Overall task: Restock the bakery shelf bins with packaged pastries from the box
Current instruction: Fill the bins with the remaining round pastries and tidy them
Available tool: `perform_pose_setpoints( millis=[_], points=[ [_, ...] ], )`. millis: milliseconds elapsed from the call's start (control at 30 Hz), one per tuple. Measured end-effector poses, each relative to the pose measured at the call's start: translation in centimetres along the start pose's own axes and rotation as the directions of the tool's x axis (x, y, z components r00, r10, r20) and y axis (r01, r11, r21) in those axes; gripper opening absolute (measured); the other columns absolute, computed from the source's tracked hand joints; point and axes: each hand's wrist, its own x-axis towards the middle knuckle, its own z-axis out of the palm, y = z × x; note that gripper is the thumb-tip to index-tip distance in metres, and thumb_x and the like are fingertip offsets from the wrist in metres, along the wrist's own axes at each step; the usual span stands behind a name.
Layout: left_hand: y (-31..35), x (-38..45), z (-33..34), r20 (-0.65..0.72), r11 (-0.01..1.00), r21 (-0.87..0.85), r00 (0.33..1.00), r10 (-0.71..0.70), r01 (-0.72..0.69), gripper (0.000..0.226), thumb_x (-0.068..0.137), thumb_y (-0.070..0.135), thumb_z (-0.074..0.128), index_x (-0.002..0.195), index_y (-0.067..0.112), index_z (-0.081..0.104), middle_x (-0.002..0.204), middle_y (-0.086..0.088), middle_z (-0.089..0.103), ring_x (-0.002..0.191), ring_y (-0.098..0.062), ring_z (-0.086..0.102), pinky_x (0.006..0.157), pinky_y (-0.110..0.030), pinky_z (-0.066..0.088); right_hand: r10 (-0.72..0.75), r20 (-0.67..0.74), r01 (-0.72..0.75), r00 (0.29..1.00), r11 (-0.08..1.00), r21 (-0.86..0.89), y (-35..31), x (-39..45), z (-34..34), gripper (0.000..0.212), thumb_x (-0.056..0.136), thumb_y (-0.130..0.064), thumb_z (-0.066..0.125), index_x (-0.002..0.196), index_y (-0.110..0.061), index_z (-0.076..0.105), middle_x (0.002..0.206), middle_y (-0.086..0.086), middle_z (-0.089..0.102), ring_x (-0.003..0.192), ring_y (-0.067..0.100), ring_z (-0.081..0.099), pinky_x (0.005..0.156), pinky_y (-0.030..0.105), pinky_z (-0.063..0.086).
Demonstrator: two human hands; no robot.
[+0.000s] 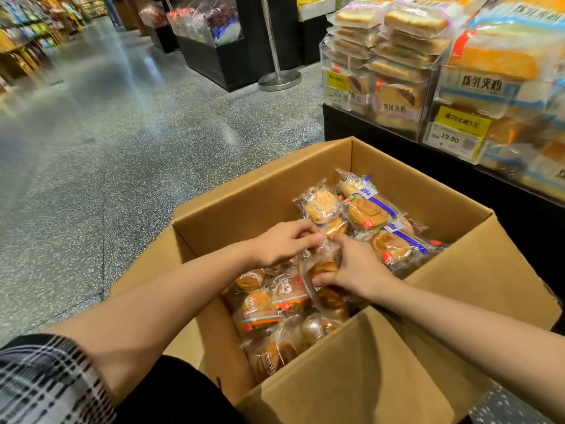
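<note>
1. Checked black-and-white sleeve [46, 384] sits nearest the lens, lower left; both bare forearms reach fwd into a large open brown cardboard box [382, 371] on the speckled grey shop floor [107, 179].
2. Left hand [284, 241] and right hand [356, 267] meet mid-box, fingers curled, both pinching one clear-wrapped golden pastry pack [324, 264]. It's lifted only slightly, not yet out of the box.
3. Box looks near full: orange-label clear pastry packs [263, 313] fill the near side, blue-stripe clear pastry packs [370, 209] the far side.
4. Clear acrylic shelf bins [394, 96] w/ yellow price tags stand upper right, beyond the box, already holding stacked wrapped bread slices.
5. Progress, as I judge it: early. No box pastry seen going into a bin yet; most of the restock appears left.
</note>
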Motion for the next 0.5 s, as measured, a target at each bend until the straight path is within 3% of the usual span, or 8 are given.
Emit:
perform_pose_setpoints(
  millis=[67,133,233,333,400,500],
  points=[
    [-1.3,0.1,-0.3,-0.114,0.993,-0.009,0.987,-0.115,0.115,0.019,0.098,0.036,0.047,0.102,0.020,0.056,0.102,0.000,0.066,0.091,-0.013,0.056,0.078,-0.025,0.041,0.018,-0.132,-0.026,0.991,0.998,-0.058,0.0,-0.4,0.0,0.068,0.066,-0.036,0.085,0.121,-0.017,0.051,0.108,0.002,0.065,0.101,0.021,0.061,0.090,0.036,0.050],
    [-2.9,0.1,0.1,-0.135,0.968,0.067,0.963,-0.232,0.243,0.012,0.097,0.025,0.049,0.099,0.015,0.056,0.103,-0.006,0.066,0.091,-0.020,0.059,0.075,-0.027,0.042,0.018,-0.218,-0.035,0.976,0.997,-0.074,-0.2,-0.9,-0.1,0.059,0.070,-0.035,0.083,0.117,-0.017,0.050,0.106,0.001,0.065,0.101,0.022,0.061,0.089,0.037,0.051],
    [-5.5,-0.4,2.0,0.149,0.899,0.358,0.936,-0.319,0.250,0.010,0.092,0.012,0.050,0.098,0.014,0.057,0.107,-0.013,0.064,0.094,-0.023,0.056,0.075,-0.026,0.040,0.005,-0.253,-0.023,0.967,0.997,-0.071,-0.4,-1.2,-0.2,0.052,0.074,-0.032,0.080,0.114,-0.018,0.049,0.106,0.000,0.065,0.101,0.021,0.061,0.088,0.036,0.051],
    [-6.9,-1.7,4.8,0.425,0.867,0.473,0.821,-0.380,0.156,0.034,0.092,0.021,0.060,0.124,0.011,0.058,0.123,-0.009,0.061,0.111,-0.024,0.055,0.084,-0.025,0.040,0.000,-0.261,-0.017,0.965,0.998,-0.064,-0.7,-1.3,-0.2,0.047,0.076,-0.029,0.079,0.109,-0.018,0.048,0.101,-0.001,0.063,0.098,0.019,0.060,0.085,0.033,0.049],
    [-7.2,-1.9,6.2,0.456,0.901,0.390,0.810,-0.369,0.191,0.041,0.091,0.034,0.061,0.123,0.009,0.059,0.122,-0.009,0.062,0.109,-0.023,0.058,0.087,-0.028,0.043,0.013,-0.270,-0.030,0.963,0.998,-0.061,-0.7,-1.2,-0.2,0.047,0.076,-0.029,0.079,0.110,-0.017,0.048,0.096,-0.003,0.060,0.096,0.018,0.059,0.082,0.030,0.048],
    [-5.8,-0.9,7.2,0.375,0.929,0.060,0.854,-0.360,0.365,0.046,0.088,0.054,0.055,0.082,0.010,0.066,0.081,-0.006,0.064,0.072,-0.016,0.054,0.067,-0.027,0.042,0.046,-0.313,-0.052,0.949,0.999,-0.009,-0.5,-0.8,-0.3,0.048,0.077,-0.029,0.079,0.112,-0.017,0.048,0.093,-0.006,0.053,0.091,0.013,0.053,0.079,0.023,0.042]
  ],
)
